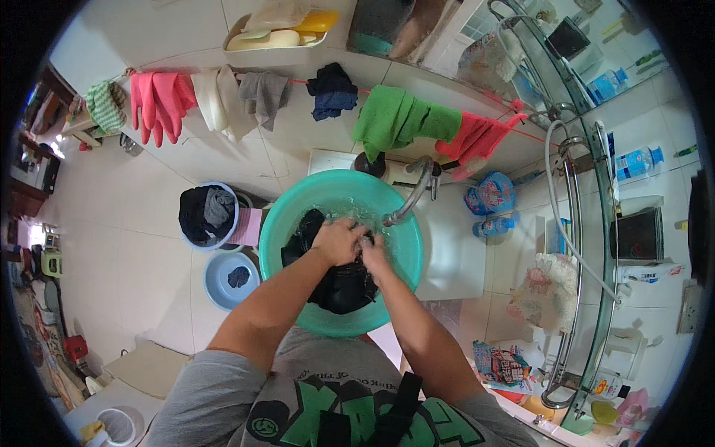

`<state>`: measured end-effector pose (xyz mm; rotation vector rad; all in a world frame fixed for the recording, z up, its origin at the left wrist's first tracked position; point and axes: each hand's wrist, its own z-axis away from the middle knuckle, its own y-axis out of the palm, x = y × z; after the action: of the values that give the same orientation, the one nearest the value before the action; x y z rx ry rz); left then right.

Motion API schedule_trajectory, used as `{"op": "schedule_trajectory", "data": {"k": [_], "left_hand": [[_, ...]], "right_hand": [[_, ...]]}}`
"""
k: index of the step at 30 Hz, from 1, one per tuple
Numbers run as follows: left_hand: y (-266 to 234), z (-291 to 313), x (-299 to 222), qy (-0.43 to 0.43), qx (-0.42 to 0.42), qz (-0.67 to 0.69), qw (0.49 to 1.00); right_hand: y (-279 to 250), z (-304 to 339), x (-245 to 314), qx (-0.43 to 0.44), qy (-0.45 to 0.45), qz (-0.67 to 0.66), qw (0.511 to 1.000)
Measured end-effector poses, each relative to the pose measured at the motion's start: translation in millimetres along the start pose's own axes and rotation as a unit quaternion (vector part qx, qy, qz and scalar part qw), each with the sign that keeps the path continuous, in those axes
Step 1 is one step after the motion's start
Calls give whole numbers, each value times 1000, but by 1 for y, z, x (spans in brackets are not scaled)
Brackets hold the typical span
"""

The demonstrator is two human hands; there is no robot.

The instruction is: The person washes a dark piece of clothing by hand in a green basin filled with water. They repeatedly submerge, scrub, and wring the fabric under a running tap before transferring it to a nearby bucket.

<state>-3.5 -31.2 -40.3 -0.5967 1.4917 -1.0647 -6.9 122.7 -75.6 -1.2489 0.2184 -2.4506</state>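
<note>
A wet black garment (344, 289) lies bunched in a round green basin (408, 294) that holds water. My left hand (339, 241) is closed on the upper part of the garment, its fingers curled down into the cloth. Close beside it on the right, my right hand (375, 255) grips the same garment, its fingertips partly hidden by cloth and water. Just above the right hand, a curved metal faucet (411, 200) reaches over the basin's rim. Splashing and bubbles show in the water below its mouth.
Left of the basin stand a blue bucket of dark clothes (210, 212) and a small blue basin (211, 289) with a dark cloth. Pink gloves (158, 104) and a green towel (406, 119) hang on a line behind. At right are blue bottles (491, 192) and a metal rail (577, 298).
</note>
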Motion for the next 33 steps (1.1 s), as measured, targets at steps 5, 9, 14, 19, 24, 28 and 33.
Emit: {"op": "schedule_trajectory", "data": {"k": [5,9,14,19,24,28,33], "left_hand": [[10,-30,32,-292,-135,423,847],[-16,-14,-55,-219,-40,294,929],[-11,-12,9,-346,-200,165,902],[12,-9,-14,-262,-196,329,886],[2,1,-53,-153,-212,107,959],[-9,-9,18,-67,-242,-79,965],[-22,-1,6,-199,-166,-108,960]], "right_hand": [[3,-1,71,151,192,-493,835],[7,-38,8,192,54,-539,818],[27,24,35,111,156,-382,904],[18,18,53,195,126,-546,805],[35,-19,3,349,-63,-641,681],[-9,51,40,125,85,-440,885],[-54,83,31,-69,-209,233,947]]}}
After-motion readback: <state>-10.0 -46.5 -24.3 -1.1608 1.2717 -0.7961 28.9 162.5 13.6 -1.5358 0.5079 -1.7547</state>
